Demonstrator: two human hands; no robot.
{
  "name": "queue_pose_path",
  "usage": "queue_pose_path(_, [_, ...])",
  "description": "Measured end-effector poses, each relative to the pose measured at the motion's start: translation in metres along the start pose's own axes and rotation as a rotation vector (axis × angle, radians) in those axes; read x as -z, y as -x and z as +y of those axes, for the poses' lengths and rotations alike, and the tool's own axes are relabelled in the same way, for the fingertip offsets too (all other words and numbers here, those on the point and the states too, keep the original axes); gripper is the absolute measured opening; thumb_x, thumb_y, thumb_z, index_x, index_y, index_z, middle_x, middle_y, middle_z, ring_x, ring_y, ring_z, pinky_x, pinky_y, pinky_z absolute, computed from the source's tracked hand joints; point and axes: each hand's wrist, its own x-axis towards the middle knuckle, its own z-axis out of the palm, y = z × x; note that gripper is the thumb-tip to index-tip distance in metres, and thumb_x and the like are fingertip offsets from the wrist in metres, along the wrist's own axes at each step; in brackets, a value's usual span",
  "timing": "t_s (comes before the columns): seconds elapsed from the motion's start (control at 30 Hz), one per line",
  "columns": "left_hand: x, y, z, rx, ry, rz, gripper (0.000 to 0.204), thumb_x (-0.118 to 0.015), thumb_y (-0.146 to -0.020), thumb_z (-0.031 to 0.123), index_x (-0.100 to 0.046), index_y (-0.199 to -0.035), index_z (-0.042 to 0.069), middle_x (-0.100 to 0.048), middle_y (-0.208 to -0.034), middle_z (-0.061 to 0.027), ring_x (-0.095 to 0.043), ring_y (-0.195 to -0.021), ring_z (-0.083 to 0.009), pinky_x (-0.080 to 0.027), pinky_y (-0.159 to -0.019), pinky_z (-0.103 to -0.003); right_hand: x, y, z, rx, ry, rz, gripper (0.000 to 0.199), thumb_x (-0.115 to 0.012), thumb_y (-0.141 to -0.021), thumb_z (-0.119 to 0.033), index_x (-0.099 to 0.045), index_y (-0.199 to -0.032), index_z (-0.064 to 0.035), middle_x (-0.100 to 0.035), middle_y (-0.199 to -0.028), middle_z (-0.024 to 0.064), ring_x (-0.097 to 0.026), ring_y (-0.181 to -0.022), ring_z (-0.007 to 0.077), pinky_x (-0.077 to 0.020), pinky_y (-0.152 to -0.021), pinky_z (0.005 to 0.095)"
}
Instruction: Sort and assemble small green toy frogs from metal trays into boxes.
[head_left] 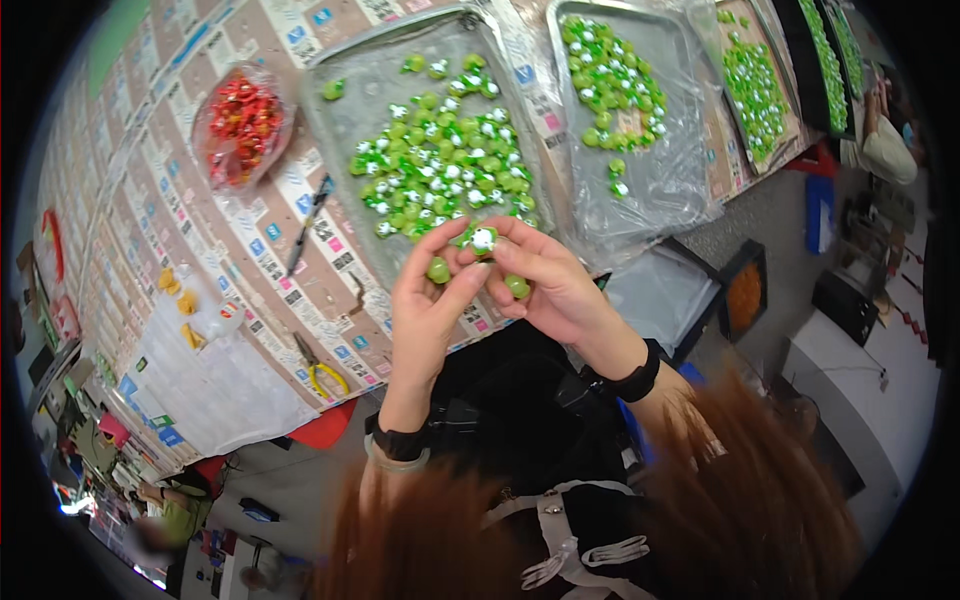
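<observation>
Both my hands meet just over the near edge of a metal tray (350,112), pinching a small green figurine (483,240) with a white face between their fingertips. Against the fingers of my left hand (418,310) rests a round green piece (438,270). A similar green piece (516,287) is tucked in the curled fingers of my right hand (565,295). Beyond the hands, the tray holds a spread of many green and white figurines (440,165). Fingers partly cover the held pieces.
A clear bag of red pieces (243,130) lies left of the tray, beside a black pen (308,225). Yellow-handled pliers (322,370) lie near the table edge, by several yellow pieces (187,302). To the right stands a plastic-lined tray (685,130) of green figurines.
</observation>
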Motion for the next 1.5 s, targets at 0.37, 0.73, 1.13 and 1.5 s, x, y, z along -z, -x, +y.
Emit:
queue_pose_path(0.37, [-0.002, -0.004, 0.002, -0.128, -0.396, -0.009, 0.027, -0.057, -0.070, -0.003, -0.054, -0.097, 0.001, -0.041, -0.074, 0.0002, -0.039, -0.067, -0.0063, -0.033, -0.060, -0.016, -0.001, 0.010, -0.008, 0.034, 0.081, 0.045, 0.026, -0.052, -0.080, -0.015, -0.045, -0.102, -0.0036, -0.051, -0.078, 0.0007, -0.041, -0.049, 0.0052, -0.0305, -0.041, 0.0185])
queue_pose_path(0.73, [-0.008, -0.013, -0.005, 0.261, 0.197, 0.010, 0.014, -0.047, -0.083, 0.014, -0.050, -0.089, 0.001, -0.041, -0.065, 0.0028, -0.035, -0.057, -0.0041, -0.029, -0.051, -0.016, -0.012, 0.014, -0.012, 0.153, 0.673, 0.282, 0.030, -0.044, -0.085, -0.023, -0.057, -0.070, -0.0008, -0.049, -0.053, 0.0005, -0.043, -0.048, 0.0041, -0.0343, -0.043, 0.0175])
queue_pose_path(1.13, [-0.014, -0.021, 0.002, 0.294, 0.170, -0.035, 0.026, -0.040, -0.087, 0.026, -0.050, -0.082, 0.002, -0.041, -0.060, 0.0027, -0.033, -0.050, -0.0034, -0.028, -0.044, -0.015, -0.010, 0.015, -0.010, 0.079, 0.558, 0.070, 0.028, -0.042, -0.086, -0.023, -0.054, -0.074, -0.0015, -0.049, -0.061, 0.0005, -0.042, -0.050, 0.0044, -0.0342, -0.045, 0.0171])
queue_pose_path(1.5, [-0.013, -0.019, 0.005, -0.055, -0.663, 0.014, 0.021, -0.052, -0.076, 0.006, -0.051, -0.097, 0.002, -0.044, -0.073, -0.0007, -0.041, -0.065, -0.0079, -0.034, -0.056, -0.020, 0.008, 0.005, -0.012, 0.060, -0.137, 0.039, 0.032, -0.037, -0.085, -0.016, -0.036, -0.114, -0.0016, -0.046, -0.106, 0.0119, -0.046, -0.100, 0.0206, -0.0343, -0.087, 0.0327])
